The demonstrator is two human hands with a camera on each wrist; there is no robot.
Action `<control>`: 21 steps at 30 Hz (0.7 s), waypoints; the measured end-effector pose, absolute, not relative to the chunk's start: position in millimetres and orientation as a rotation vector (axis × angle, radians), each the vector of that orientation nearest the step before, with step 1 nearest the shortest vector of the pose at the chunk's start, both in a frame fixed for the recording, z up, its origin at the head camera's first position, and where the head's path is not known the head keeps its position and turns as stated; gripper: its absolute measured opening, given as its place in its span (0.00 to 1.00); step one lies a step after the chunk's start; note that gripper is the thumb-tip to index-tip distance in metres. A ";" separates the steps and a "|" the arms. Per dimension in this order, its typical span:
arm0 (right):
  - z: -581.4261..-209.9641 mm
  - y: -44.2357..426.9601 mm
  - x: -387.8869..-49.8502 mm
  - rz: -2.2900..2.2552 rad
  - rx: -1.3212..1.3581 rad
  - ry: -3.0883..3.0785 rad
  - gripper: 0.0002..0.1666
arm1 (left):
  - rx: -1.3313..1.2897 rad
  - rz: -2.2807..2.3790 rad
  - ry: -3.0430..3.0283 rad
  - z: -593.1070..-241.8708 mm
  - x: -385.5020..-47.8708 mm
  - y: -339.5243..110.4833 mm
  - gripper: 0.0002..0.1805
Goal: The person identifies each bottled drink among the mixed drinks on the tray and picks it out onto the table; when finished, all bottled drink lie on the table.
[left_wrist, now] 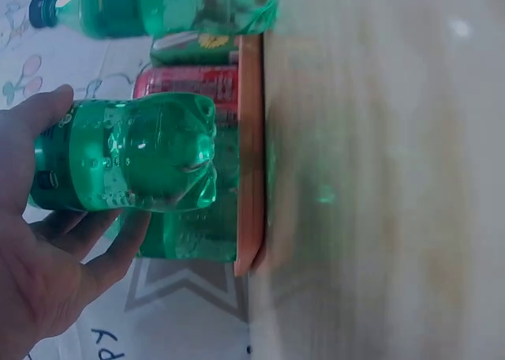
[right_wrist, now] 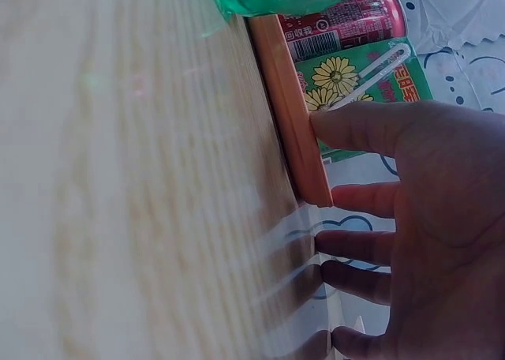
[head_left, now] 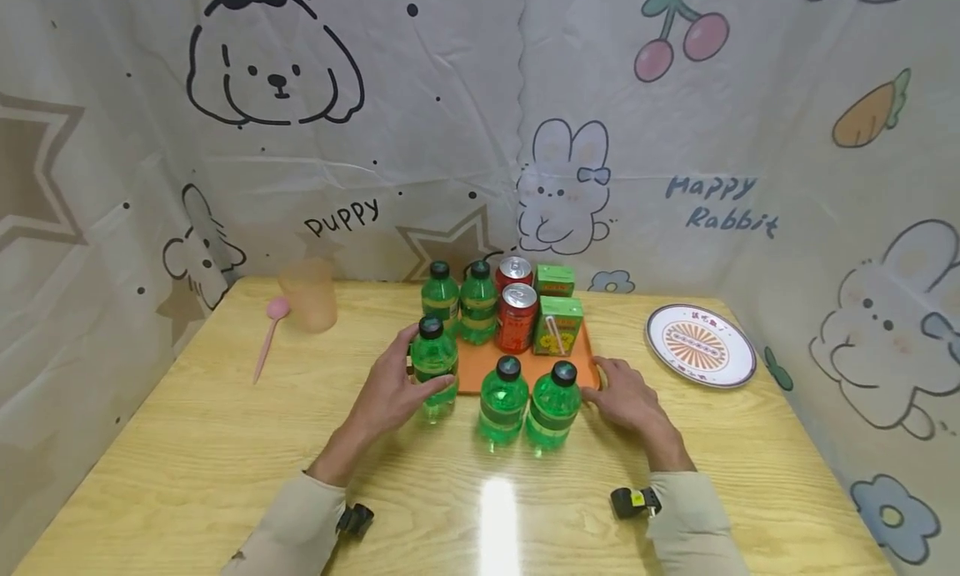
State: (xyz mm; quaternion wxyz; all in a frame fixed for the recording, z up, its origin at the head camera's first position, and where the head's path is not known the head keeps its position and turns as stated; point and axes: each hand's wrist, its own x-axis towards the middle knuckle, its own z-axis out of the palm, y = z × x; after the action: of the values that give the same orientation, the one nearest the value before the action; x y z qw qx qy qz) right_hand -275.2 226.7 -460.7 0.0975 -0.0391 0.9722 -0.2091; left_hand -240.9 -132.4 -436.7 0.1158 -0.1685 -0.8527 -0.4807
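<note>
The wood-grained table (head_left: 450, 493) is walled at twelve o'clock by printed cloth (head_left: 450, 101): a green bottle (head_left: 435, 361) is gripped by the left hand (head_left: 388, 388), the tray (head_left: 472, 372) touched by the spread-fingered right hand (head_left: 628, 399).

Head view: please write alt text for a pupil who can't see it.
A person's left hand holds a green bottle by an orange tray, and the right hand touches its near right corner. On the tray stand two green bottles, two red cans and two cartons. Two more bottles stand on the table in front; a plate lies rightward.
</note>
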 end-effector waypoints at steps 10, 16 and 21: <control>-461.2 227.5 -277.0 -0.617 -0.132 2.884 0.42 | -0.594 -1.376 -2.609 -442.7 -228.7 -121.1 0.43; -462.0 227.9 -278.1 -0.616 -0.139 2.883 0.42 | -0.631 -1.313 -2.646 -445.0 -225.9 -119.1 0.44; -463.7 229.0 -278.1 -0.624 -0.123 2.868 0.42 | -0.675 -1.262 -2.656 -444.9 -225.3 -117.4 0.44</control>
State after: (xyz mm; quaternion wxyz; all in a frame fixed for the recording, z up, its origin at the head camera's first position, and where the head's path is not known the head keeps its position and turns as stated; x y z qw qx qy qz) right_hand -278.1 229.0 -463.7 0.1017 -0.0416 0.9712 -0.2114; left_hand -225.3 -117.4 -444.9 0.0622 -0.2234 -0.8786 -0.4175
